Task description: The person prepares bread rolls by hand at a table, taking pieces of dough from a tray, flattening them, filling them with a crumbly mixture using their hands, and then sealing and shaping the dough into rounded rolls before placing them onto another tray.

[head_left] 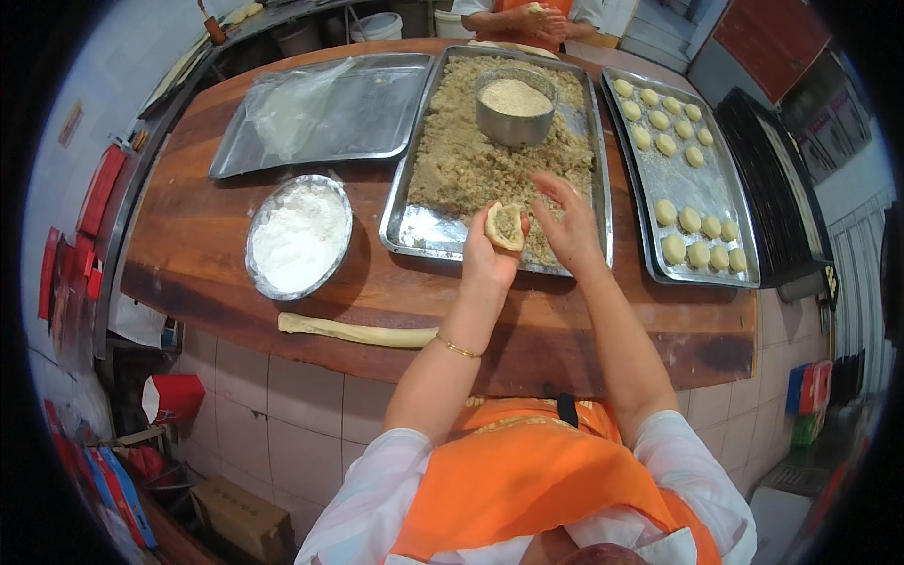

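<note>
Cupped in my left hand (492,252) is a piece of dough (506,229) shaped like a small bowl, with crumbly filling inside it. My right hand (571,226) is just to the right of the dough, its fingers apart and nothing visible in them. Both hands are over the near edge of a metal tray (407,229) spread with crumbly brownish filling (461,155). A metal bowl (514,127) of pale crumbs or powder sits on that filling. A rope of dough (358,331) lies on the table, left of my left forearm.
A bowl of white flour (299,235) stands on the wooden table (198,221). Behind it, a tray (381,108) bears a clear plastic sheet (294,104). On the right, another tray (720,193) carries several round dough balls (689,220). Across the table, a co-worker's hands (544,21) hold dough.
</note>
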Demonstrator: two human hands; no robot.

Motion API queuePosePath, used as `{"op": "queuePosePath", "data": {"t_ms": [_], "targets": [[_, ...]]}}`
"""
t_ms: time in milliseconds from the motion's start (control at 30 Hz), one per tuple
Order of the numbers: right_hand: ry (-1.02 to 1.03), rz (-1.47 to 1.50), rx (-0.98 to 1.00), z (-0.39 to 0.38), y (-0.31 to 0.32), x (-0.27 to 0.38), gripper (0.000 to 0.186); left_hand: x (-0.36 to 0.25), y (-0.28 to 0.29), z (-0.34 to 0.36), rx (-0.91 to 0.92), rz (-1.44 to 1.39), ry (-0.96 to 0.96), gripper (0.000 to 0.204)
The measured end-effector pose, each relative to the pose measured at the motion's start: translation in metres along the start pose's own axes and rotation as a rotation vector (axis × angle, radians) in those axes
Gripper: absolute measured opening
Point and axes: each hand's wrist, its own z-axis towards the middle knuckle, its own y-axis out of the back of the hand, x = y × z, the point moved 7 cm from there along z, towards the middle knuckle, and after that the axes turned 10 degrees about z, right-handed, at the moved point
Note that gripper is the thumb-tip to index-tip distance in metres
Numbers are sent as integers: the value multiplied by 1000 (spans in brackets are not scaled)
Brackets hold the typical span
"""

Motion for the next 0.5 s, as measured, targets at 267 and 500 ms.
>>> {"op": "queuePosePath", "data": {"t_ms": [267, 500], "targets": [[-204, 237, 178, -27, -44, -15, 67, 19, 12, 7, 87, 57, 9, 25], [-32, 433, -29, -12, -22, 2, 49, 17, -8, -5, 54, -18, 43, 26]]}}
